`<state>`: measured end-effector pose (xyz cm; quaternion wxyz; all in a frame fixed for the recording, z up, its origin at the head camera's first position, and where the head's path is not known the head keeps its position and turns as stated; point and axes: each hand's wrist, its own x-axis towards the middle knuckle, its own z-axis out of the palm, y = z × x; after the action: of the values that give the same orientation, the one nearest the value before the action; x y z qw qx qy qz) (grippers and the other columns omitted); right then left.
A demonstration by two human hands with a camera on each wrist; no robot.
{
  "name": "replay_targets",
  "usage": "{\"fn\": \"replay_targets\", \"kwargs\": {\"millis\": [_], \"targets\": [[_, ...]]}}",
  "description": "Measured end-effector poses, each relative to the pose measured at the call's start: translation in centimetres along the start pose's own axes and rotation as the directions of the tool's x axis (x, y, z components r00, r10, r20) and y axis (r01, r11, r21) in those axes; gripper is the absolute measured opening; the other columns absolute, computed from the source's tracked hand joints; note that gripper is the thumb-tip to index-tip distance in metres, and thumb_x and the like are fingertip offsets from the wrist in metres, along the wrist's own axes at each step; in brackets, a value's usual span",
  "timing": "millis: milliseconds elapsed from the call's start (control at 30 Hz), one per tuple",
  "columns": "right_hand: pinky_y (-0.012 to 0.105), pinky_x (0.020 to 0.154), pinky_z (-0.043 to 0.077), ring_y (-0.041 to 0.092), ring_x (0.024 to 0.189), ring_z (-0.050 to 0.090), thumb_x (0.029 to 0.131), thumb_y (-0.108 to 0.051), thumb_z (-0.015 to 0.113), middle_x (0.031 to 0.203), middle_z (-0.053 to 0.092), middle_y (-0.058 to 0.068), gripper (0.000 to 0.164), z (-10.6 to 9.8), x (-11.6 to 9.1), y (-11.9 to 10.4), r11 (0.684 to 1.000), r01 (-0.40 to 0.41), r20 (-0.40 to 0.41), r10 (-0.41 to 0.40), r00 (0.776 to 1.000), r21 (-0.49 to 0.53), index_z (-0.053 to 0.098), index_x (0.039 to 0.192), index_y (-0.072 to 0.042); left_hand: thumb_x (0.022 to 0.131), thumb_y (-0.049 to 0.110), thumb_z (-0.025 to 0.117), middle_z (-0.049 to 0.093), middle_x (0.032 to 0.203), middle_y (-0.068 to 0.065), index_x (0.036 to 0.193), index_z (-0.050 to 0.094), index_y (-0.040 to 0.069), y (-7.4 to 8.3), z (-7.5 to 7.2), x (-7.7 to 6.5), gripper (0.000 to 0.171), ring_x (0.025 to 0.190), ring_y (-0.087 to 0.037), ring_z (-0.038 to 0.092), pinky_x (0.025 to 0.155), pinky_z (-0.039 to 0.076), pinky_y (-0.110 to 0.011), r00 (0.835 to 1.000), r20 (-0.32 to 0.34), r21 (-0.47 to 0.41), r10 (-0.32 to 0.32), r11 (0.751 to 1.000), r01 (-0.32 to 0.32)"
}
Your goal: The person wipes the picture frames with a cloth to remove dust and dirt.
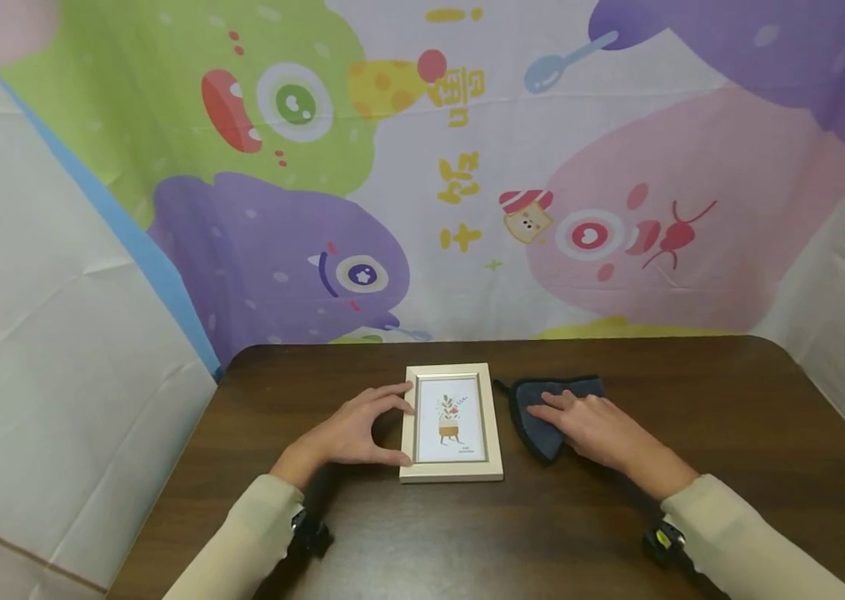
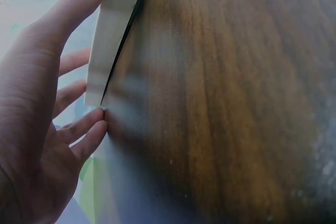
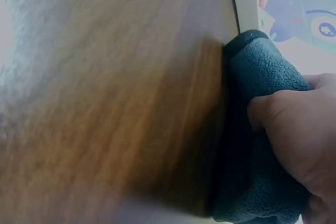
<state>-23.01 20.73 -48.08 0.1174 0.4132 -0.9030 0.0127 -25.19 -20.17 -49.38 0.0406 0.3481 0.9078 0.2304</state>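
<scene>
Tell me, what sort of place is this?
Perhaps a makeshift indoor filming spot: a cartoon-printed cloth hangs behind a dark wood-grain table, and a small black device sits at each wrist.

A dark wood-grain table (image 1: 542, 533) stands before a cartoon-monster backdrop (image 1: 422, 167), pale sheeting (image 1: 40, 292) either side.

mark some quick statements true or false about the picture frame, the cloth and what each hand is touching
1. The left hand touches the left side of the picture frame. True.
2. The cloth lies on top of the picture frame. False: it lies to the right of it.
3. The right hand is on the cloth. True.
4. The picture frame lies face down. False: its picture faces up.
5. The table is dark brown. True.
</scene>
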Motion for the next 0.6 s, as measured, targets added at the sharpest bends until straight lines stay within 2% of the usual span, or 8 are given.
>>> {"fn": "replay_targets", "kwargs": {"millis": [100,200,333,600], "targets": [[0.032,0.043,0.049,0.030,0.065,0.068,0.077,0.009,0.074,0.117,0.067,0.019,0.053,-0.3,0.2,0.1,1.000,-0.010,-0.037,0.009,0.999,-0.012,0.066,0.125,-0.012,0.068,0.074,0.071,0.030,0.157,0.006,0.128,0.058,0.029,0.0,0.0,-0.1,0.076,0.140,-0.020,0.030,0.104,0.031,-0.059,1.000,0.001,-0.001,-0.004,1.000,0.004],[0.034,0.046,0.050,0.027,0.059,0.066,0.080,0.006,0.073,0.114,0.068,0.017,0.048,-0.7,0.3,0.3,1.000,-0.024,-0.060,0.023,0.998,-0.017,0.066,0.124,-0.012,0.068,0.074,0.071,0.030,0.157,0.006,0.128,0.057,0.029,0.0,0.1,0.0,0.076,0.139,-0.020,0.030,0.104,0.032,-0.056,1.000,0.002,0.002,-0.002,1.000,0.002],[0.036,0.051,0.053,0.027,0.065,0.067,0.082,0.002,0.073,0.113,0.068,0.015,0.045,-1.7,0.6,0.9,0.999,-0.031,-0.098,0.029,0.995,-0.013,0.066,0.125,-0.011,0.069,0.073,0.072,0.031,0.157,0.005,0.128,0.058,0.028,-0.1,0.2,0.0,0.076,0.139,-0.021,0.031,0.104,0.032,-0.055,1.000,0.003,0.001,0.004,1.000,-0.004],[0.042,0.063,0.057,0.031,0.079,0.069,0.078,0.000,0.078,0.118,0.066,0.015,0.057,-4.7,1.4,1.9,0.997,-0.077,-0.102,0.078,0.992,0.014,0.061,0.132,-0.011,0.069,0.071,0.074,0.033,0.156,0.002,0.127,0.059,0.025,0.1,0.0,0.0,0.076,0.138,-0.025,0.034,0.103,0.033,-0.057,1.000,-0.017,-0.012,0.025,1.000,-0.025]]}}
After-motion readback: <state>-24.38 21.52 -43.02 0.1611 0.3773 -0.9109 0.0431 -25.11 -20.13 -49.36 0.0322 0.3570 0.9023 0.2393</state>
